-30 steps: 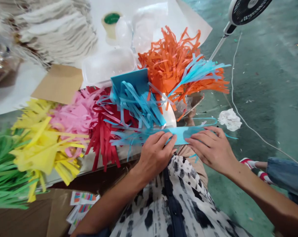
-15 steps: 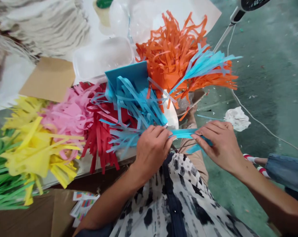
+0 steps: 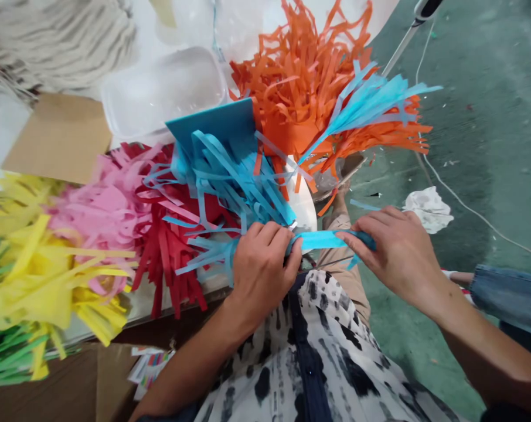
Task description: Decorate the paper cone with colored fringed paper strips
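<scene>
A strip of blue fringed tissue paper [image 3: 319, 240] is stretched between my two hands over my lap. My left hand [image 3: 265, 252] is closed around its left part, and the loose fringe fans out beyond that hand toward the table. My right hand [image 3: 386, 246] pinches the other end between thumb and fingers; part of the paper is hidden under the fingers. Just beyond my left hand lies a pile of blue paper strips [image 3: 234, 181] with a flat folded blue sheet [image 3: 215, 123] behind it. A blue tassel [image 3: 362, 108] with a twisted stem rests on orange fringed paper [image 3: 300, 88].
Red [image 3: 169, 246], pink [image 3: 107, 205], yellow [image 3: 32, 275] and green fringed paper [image 3: 10, 351] line the table's near edge. Behind are a clear plastic tray [image 3: 160, 94], brown cardboard [image 3: 57, 138] and stacked white cords [image 3: 58, 47]. Crumpled white paper [image 3: 428, 210] and a cable lie on the floor.
My hands have shifted slightly apart, and the blue paper between them now looks flatter and tauter. The view has moved a little, so the table things appear farther left.
</scene>
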